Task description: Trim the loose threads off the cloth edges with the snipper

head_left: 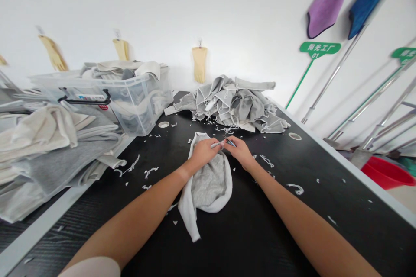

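A grey cloth with a white edge lies bunched on the black table, with a narrow tail trailing toward me. My left hand pinches the cloth's far edge between closed fingers. Close beside it, my right hand is closed around small thread snips with a bluish handle. Their pointed tip is at the cloth's edge, next to my left fingertips. I cannot tell whether the blades touch the cloth.
Beyond my hands is a heap of grey cloths. On the left stand a clear plastic bin of cloths and a stacked cloth pile. White thread scraps litter the black table. Mops and a red basin are at the right.
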`<state>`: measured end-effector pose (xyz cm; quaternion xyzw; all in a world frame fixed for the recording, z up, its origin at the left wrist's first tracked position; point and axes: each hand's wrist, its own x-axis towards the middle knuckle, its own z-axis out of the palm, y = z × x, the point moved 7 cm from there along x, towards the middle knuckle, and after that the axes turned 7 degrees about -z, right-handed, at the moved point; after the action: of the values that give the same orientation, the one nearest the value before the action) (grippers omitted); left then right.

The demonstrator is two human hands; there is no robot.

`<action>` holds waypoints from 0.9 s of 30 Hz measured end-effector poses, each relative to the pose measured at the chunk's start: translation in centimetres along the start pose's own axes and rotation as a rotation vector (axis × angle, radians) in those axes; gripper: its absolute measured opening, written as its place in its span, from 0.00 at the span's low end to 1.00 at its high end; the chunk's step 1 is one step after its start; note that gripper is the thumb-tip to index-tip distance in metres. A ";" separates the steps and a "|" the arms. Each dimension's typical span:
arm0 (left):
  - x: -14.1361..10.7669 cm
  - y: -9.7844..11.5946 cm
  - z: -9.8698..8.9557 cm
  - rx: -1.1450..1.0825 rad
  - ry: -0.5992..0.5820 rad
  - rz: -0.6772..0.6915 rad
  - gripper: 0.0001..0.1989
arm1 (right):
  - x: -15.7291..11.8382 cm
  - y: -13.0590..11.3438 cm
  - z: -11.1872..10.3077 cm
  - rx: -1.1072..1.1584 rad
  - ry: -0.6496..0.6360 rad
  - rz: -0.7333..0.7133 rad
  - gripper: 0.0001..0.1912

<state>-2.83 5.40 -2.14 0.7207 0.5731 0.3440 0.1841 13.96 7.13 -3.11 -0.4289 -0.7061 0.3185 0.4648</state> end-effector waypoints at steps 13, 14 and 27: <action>-0.1 0.7 -0.5 0.116 0.109 0.090 0.07 | -0.1 0.9 0.0 0.065 0.009 0.081 0.23; -0.1 0.7 -0.4 0.112 0.098 0.092 0.07 | -0.1 1.0 0.1 0.074 0.011 0.087 0.22; -0.4 1.1 -0.6 0.127 0.117 0.091 0.07 | -0.3 0.3 0.4 0.160 -0.005 0.097 0.21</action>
<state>-2.57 4.65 -1.13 0.7348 0.5702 0.3564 0.0887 13.75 6.97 -3.62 -0.4233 -0.6579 0.3973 0.4798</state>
